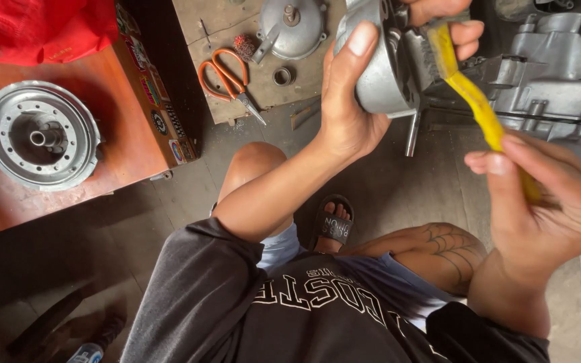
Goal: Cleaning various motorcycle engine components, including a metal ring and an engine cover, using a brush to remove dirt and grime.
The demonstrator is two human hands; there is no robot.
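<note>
A seated person's left hand (354, 101) clamps a grey metal engine cover (381, 64) up near the engine casing (553, 81), while the right hand (539, 202) grips a yellow-handled brush (469, 91) — bristles on the cover's edge, apparently mid-cleaning. Next likely calls for turning the cover.

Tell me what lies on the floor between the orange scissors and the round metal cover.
In the head view, a small reddish wire brush head lies between the orange scissors and the round metal cover. A small metal ring sits just below that gap.
</note>
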